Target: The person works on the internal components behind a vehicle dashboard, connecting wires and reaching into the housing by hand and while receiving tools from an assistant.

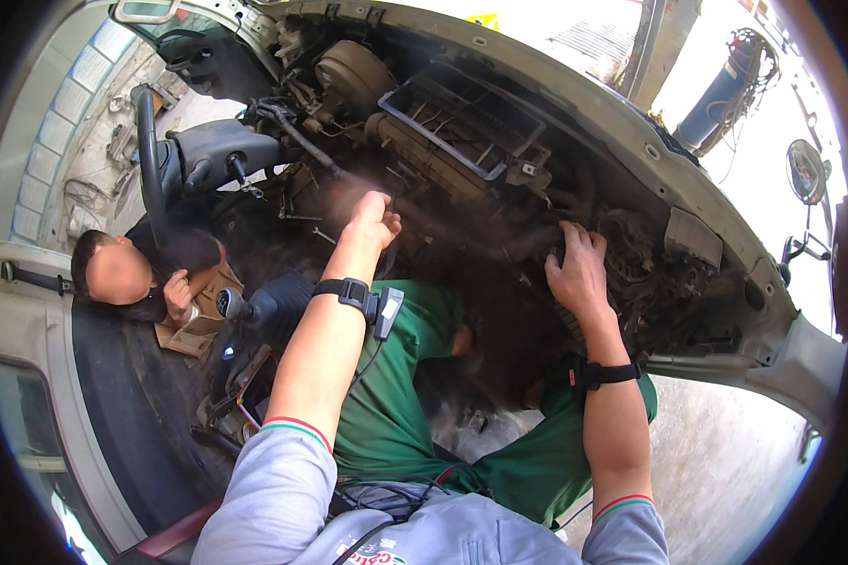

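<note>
I sit in a vehicle cabin with the dashboard stripped away. My left hand (pixel 375 221) is raised before the exposed frame, its fingers curled into a fist; what is inside them is hidden. Just ahead of it runs a metal steering shaft (pixel 301 141). Further right, my right hand (pixel 579 268) has its thumb and fingers apart, the fingertips against dark, dusty parts under the bulkhead. Between the hands the area is blurred by a brownish haze, perhaps dust. Beyond them lies a dark heater housing (pixel 433 155) with a grey-rimmed rectangular opening (pixel 466 118).
A steering wheel (pixel 146 160) and column (pixel 221 155) with keys stand at left. Below, a co-worker (pixel 141 273) crouches by the door opening near a cardboard piece (pixel 198 325) and the gear lever (pixel 231 303). A blue cylinder (pixel 711 104) and a side mirror (pixel 806 171) are outside.
</note>
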### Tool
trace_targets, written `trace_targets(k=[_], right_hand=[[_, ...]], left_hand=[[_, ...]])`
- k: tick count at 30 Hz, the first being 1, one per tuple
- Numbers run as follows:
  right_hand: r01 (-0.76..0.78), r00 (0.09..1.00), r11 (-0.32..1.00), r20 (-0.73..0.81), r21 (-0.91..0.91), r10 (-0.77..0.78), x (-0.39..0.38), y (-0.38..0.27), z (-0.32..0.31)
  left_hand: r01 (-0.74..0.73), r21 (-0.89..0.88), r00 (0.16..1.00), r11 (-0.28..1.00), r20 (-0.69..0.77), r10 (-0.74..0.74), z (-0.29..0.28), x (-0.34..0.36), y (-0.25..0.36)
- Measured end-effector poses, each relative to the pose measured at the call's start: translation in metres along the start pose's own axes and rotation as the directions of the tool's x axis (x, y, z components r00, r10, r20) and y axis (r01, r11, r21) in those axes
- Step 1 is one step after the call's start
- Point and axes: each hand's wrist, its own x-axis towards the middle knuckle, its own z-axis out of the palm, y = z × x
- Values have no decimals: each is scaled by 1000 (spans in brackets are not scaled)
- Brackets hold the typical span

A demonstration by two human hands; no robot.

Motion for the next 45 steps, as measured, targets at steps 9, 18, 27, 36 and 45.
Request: trace_targets(k=[9, 18, 27, 36, 45], right_hand=[[-4, 1000, 1000, -11, 3, 4, 1, 0, 1], [-53, 998, 997, -23, -56, 52, 9, -2, 11], [-83, 996, 991, -35, -102, 80, 12, -6, 14], [-91, 995, 988, -55, -124, 85, 13, -4, 17], [-94, 995, 991, -53, -95, 90, 15, -4, 18]], left_hand=[[15, 143, 1000, 990, 10, -17, -5, -1, 4], [-24, 323, 994, 946, 112, -13, -11, -7, 8], [-94, 418, 970, 904, 241, -11, -15, 18, 8], [-48, 368, 949, 929, 307, -72, -17, 29, 9], [-72, 347, 928, 935, 368, -65, -24, 36, 10]])
